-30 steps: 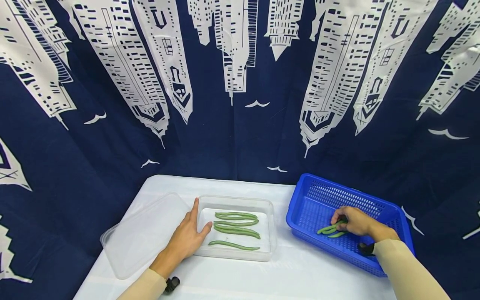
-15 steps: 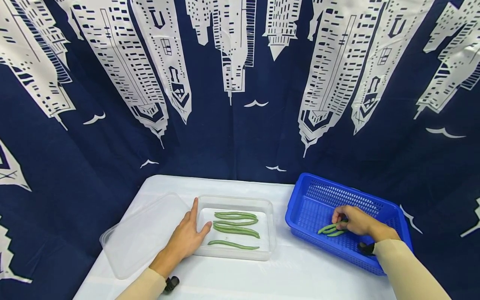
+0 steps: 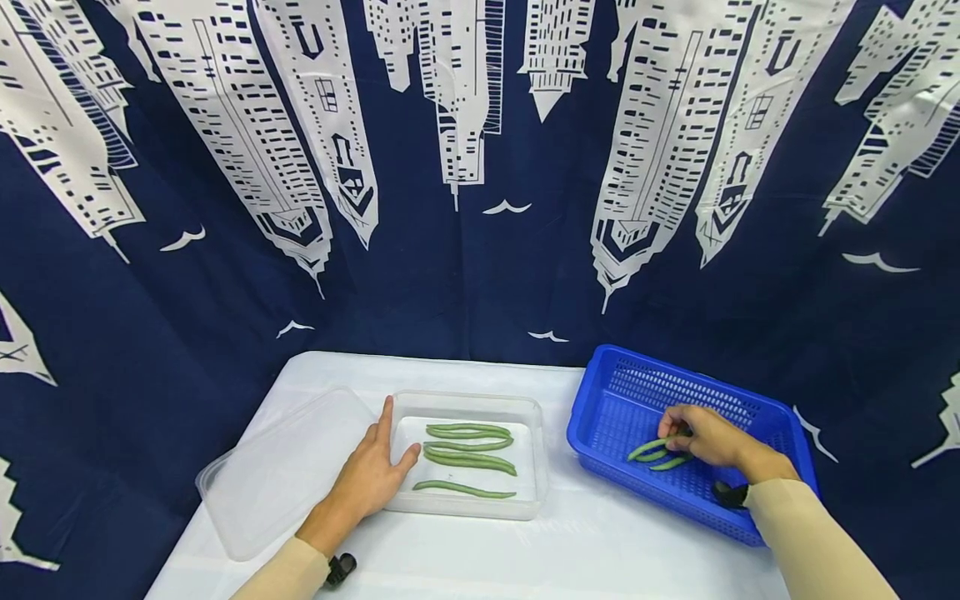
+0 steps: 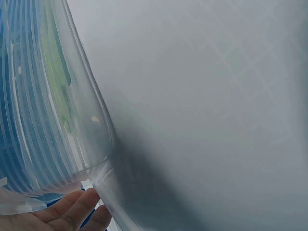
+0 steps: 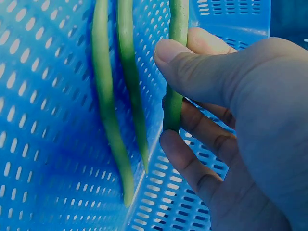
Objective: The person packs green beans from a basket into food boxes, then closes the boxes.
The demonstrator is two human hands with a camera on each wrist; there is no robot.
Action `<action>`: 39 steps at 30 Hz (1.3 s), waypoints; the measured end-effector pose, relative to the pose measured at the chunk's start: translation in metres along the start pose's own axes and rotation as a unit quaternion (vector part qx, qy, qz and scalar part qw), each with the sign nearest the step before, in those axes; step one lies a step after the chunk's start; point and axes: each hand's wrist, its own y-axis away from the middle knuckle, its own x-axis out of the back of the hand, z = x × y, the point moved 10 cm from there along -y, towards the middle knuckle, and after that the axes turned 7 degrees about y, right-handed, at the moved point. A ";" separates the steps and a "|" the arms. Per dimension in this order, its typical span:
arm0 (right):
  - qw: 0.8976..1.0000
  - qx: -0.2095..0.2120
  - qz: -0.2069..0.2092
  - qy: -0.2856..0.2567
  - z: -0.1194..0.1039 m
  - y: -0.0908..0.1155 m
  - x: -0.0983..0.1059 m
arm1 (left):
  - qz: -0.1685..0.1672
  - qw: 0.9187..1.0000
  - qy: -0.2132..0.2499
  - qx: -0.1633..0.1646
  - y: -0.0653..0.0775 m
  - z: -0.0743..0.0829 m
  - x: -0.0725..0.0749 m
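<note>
In the right wrist view, my right hand [image 5: 250,110] pinches a bean [image 5: 173,113] between thumb and fingers, near one end. Two loose beans [image 5: 108,91] lie alongside, apart from it, in the basket [image 5: 72,149]. Whether my bean touches the basket floor, I can't tell. I judge it light, fairly stiff with a little give, and smooth enough to roll if I squeeze off-centre. Too hard a pinch could bruise or snap it, so a gentle one does. Its middle looks the best place to hold: gripped by one end, the long free part may swing or dip.

In the head view, that same hand is down inside the basket. My left hand [image 3: 367,475] is spread, thumb well away from the straight forefinger, against the left end of the box [image 3: 465,505]. The laid beans [image 3: 470,460] in there run lengthwise, some touching, one on its own nearest me. The lid [image 3: 281,479] lies beyond my left wrist, off the box. The box looks thin and light, apt to slide if nudged; its rim is where I'd steady it.

In the left wrist view, my left fingertips show close by the box's clear ribbed wall; how firmly they press, I can't tell.
</note>
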 end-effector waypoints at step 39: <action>0.983 0.098 0.128 0.092 -0.116 -0.016 0.046 | 0.005 1.000 0.007 -0.001 0.001 -0.001 0.002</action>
